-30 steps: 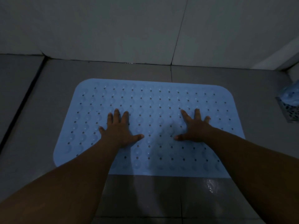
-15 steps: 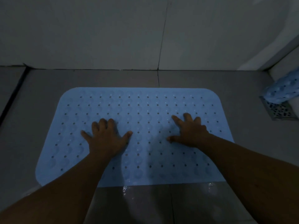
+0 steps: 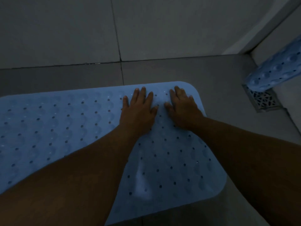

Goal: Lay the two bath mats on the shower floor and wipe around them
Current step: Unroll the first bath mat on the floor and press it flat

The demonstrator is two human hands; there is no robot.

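Closest to the camera it's just two bare forearms coming in from the bottom edge, both reaching forward over the blue bath mat (image 3: 65,128), which lies flat on the grey tiled shower floor (image 3: 203,74) and runs off the left side of the view. The mat has rows of little holes and raised bumps, plus a pale shiny patch near its front edge, maybe water, hard to say in this dim light.

Further up, both hands sit side by side near the mat's far right corner, close together but not touching. The left hand (image 3: 138,110) is palm down with straight, slightly spread fingers pressing flat on the mat, nothing gripped. The right hand (image 3: 182,108) is the same deal, palm down, fingers extended and flat on the mat just inside the rounded corner, thumb pointing toward the left hand.

Past that corner, to the right, a square metal floor drain (image 3: 263,100) sits in the tile, and a second blue mat (image 3: 276,72), rolled up, leans over it toward the right wall. Behind everything is the tiled back wall (image 3: 65,30)
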